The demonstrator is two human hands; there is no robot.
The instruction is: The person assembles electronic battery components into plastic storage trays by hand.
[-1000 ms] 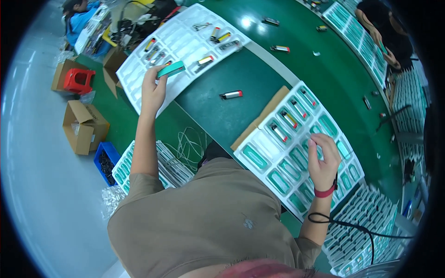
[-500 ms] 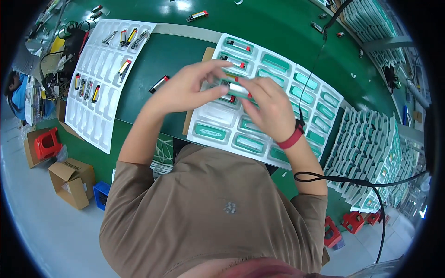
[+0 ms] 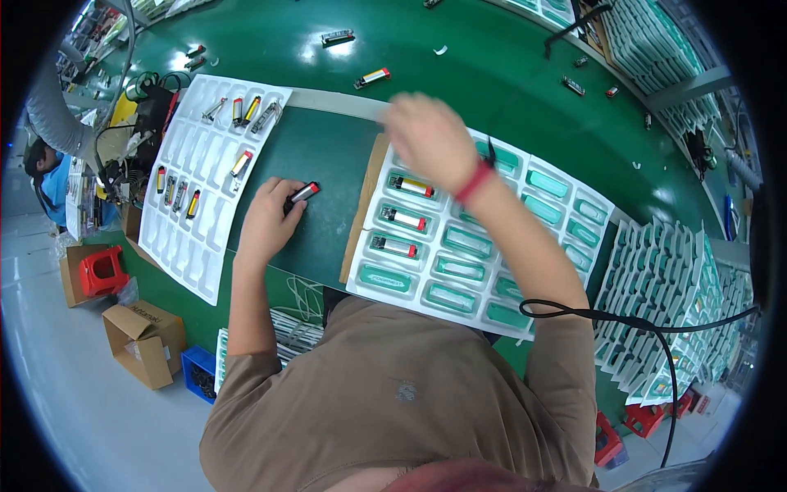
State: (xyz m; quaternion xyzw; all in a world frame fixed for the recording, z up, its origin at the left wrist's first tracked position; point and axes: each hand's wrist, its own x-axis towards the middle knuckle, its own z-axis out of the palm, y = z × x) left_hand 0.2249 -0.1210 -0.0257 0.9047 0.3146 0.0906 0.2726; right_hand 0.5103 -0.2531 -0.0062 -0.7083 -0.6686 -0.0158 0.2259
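Table (image 3: 324, 152): I see room beyond the left hand (image 3: 270, 217), which blocks the near-left side.
Right tray (image 3: 429, 261): right hand (image 3: 428, 138) covers far-left corner.
Black cable (image 3: 611, 314): loops over right arm (image 3: 529, 238).

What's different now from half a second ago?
The left hand has moved left, off the right-hand tray, and now grips the loose red-ended part on the table. The right hand, blurred, has swung up to the tray's far left corner. The hands have let go of the case they held; a filled green case now sits where that tray was bare. The left-hand tray looks unchanged.
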